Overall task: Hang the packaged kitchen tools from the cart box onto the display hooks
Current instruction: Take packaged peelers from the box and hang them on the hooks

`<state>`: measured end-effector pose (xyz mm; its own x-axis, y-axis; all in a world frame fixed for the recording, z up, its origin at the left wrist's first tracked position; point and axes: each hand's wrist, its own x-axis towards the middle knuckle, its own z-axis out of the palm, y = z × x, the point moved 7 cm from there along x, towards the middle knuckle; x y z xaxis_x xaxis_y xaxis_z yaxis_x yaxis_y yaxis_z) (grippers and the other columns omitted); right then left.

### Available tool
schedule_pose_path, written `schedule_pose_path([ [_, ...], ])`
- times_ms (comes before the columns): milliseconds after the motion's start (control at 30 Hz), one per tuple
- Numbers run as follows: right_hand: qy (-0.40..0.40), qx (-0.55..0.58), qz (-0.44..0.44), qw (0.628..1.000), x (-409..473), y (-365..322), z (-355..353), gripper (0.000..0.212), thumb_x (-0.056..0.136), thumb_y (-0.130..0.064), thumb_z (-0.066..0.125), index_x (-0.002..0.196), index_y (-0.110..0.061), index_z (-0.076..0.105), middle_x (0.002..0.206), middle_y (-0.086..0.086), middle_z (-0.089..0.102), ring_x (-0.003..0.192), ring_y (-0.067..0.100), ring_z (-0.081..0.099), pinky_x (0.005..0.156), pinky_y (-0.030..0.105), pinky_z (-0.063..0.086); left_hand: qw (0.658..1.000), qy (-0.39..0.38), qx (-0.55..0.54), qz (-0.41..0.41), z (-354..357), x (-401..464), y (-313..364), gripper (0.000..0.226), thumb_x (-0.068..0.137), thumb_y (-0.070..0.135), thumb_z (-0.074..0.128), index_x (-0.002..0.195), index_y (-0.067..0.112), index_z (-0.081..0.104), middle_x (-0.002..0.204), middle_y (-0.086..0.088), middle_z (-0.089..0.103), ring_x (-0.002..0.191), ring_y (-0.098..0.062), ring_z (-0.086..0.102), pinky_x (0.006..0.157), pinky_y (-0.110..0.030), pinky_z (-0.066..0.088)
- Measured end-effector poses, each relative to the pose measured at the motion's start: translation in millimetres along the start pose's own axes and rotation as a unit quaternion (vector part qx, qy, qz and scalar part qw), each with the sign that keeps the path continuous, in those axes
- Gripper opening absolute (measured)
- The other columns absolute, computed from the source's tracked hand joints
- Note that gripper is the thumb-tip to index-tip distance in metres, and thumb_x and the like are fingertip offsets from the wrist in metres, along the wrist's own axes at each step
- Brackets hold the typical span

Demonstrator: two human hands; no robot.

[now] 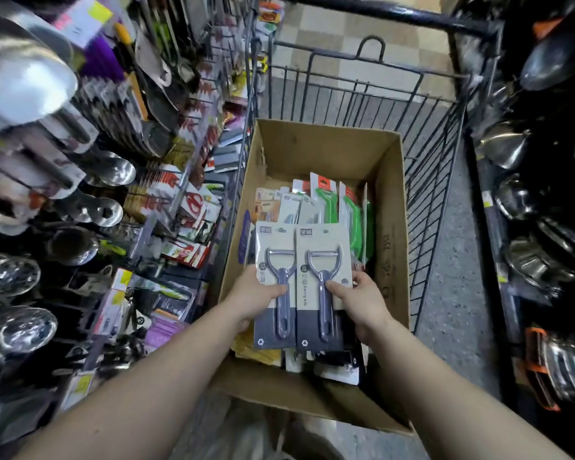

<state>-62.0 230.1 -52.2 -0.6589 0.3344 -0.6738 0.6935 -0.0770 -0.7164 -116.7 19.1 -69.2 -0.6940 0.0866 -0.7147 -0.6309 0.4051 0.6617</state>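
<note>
Two carded grey peelers are held side by side over the cardboard box [389, 207] in the cart. My left hand [251, 297] grips the left peeler pack [274, 240], thumb across its handle. The right peeler pack [322, 242] is gripped by my right hand [362, 302], thumb on the handle. Beneath them the box holds several more packs, among them green-handled tools [326, 200]. The display hooks [166, 190] with hanging packaged tools fill the shelf wall to the left.
The black wire cart [439, 161] surrounds the box, its handle bar at the top. Steel ladles and bowls [27, 84] hang at the far left. Dark pans and steel lids [545, 61] line the right side. A grey floor strip runs beside the cart.
</note>
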Motion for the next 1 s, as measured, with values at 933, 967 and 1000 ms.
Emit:
schedule_pose_path([
  [933, -0.416, -0.122, -0.23, 0.871, -237.1, -56.4, 155.1, 0.01, 0.089, -0.009, 0.07, 0.099, -0.009, 0.07, 0.094, 0.01, 0.078, 0.081, 0.025, 0.075, 0.075, 0.037, 0.058, 0.861, 0.409, -0.269, 0.142, -122.8, -350.3, -112.4, 0.022, 0.074, 0.011, 0.084, 0.089, 0.024, 0.075, 0.101, -0.004, 0.079, 0.098, -0.024, 0.073, 0.096, -0.042, 0.056],
  [967, -0.431, -0.132, -0.233, 0.862, -251.4, -53.8, 167.1, 0.011, 0.09, -0.011, 0.07, 0.101, -0.009, 0.07, 0.095, 0.009, 0.078, 0.083, 0.025, 0.075, 0.076, 0.038, 0.059, 0.849, 0.418, -0.291, 0.143, -128.3, -364.2, -122.6, 0.027, 0.078, 0.008, 0.084, 0.097, 0.022, 0.071, 0.104, -0.006, 0.078, 0.097, -0.022, 0.073, 0.092, -0.038, 0.058],
  [1000, -0.447, -0.139, -0.233, 0.853, -266.2, -50.4, 178.7, 0.013, 0.09, -0.012, 0.07, 0.103, -0.009, 0.069, 0.095, 0.009, 0.078, 0.085, 0.026, 0.075, 0.079, 0.04, 0.059, 0.839, 0.429, -0.305, 0.138, -133.8, -379.0, -132.9, 0.029, 0.082, 0.007, 0.082, 0.103, 0.02, 0.067, 0.105, -0.006, 0.077, 0.094, -0.019, 0.073, 0.085, -0.031, 0.059],
])
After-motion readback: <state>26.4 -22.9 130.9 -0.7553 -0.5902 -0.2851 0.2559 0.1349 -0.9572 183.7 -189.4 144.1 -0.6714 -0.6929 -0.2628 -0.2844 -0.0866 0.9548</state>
